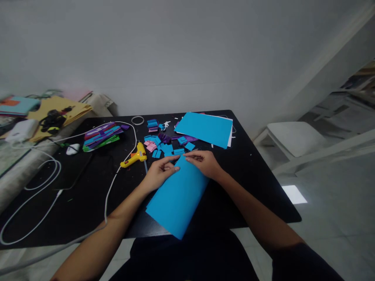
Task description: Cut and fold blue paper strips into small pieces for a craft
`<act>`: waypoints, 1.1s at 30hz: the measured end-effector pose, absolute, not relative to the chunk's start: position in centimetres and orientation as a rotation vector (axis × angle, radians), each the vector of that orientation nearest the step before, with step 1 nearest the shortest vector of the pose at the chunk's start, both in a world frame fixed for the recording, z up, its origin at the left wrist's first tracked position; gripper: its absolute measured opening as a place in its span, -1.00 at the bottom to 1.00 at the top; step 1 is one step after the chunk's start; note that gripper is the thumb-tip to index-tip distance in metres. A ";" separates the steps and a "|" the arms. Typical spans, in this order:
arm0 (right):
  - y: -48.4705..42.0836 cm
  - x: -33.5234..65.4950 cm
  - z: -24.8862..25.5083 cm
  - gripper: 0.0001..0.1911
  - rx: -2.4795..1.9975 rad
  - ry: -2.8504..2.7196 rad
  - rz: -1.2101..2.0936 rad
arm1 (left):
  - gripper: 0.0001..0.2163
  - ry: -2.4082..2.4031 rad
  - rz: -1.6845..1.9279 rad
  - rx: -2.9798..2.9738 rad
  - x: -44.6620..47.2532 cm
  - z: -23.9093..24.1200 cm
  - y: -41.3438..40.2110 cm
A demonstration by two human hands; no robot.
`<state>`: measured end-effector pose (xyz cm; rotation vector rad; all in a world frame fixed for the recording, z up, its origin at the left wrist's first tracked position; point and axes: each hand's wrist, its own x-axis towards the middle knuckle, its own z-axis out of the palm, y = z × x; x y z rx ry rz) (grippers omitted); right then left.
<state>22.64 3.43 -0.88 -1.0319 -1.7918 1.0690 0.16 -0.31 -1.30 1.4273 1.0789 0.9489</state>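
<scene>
A blue sheet of paper, bent over so that two layers show at its left edge, lies tilted across the front of the black table, its near corner past the table's edge. At its far left edge, my left hand grips it between thumb and fingers. My right hand pinches the far end, fingertips close to those of the left. Just beyond the hands are small cut blue paper pieces and pink pieces. To the left lies a yellow glue gun with its tip hidden from clear view.
A stack of blue and white sheets lies at the back right. Bundled coloured paper strips, a white cable and a dark phone occupy the left. A white chair stands right of the table.
</scene>
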 end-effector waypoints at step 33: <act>2.3 20.8 -1.1 -0.42 -1.060 -1.062 1.689 | -0.48 1.334 1.594 1.147 0.0 -1.6 0.7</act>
